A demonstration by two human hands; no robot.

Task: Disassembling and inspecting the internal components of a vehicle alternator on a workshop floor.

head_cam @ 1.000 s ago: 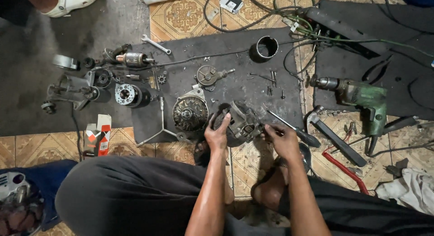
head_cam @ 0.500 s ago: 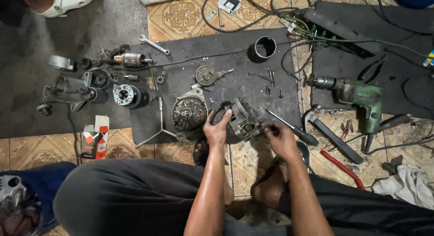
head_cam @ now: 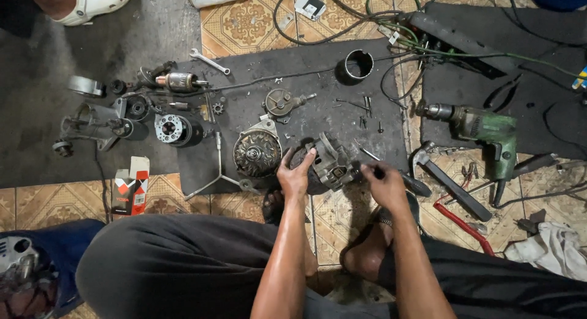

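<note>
Cast metal, greasy and heavy by the look of it: one alternator housing (head_cam: 327, 166) sits at the near edge of the dark mat (head_cam: 306, 74), stiff and likely slick, best gripped by its outer rim. One round finned half (head_cam: 257, 152) lies just left of it. Left hand (head_cam: 295, 175) clamps the housing's left side, fingers curled. Right hand (head_cam: 384, 183) pinches one screwdriver (head_cam: 411, 184) against it. One green drill (head_cam: 483, 132) lies well right
</note>
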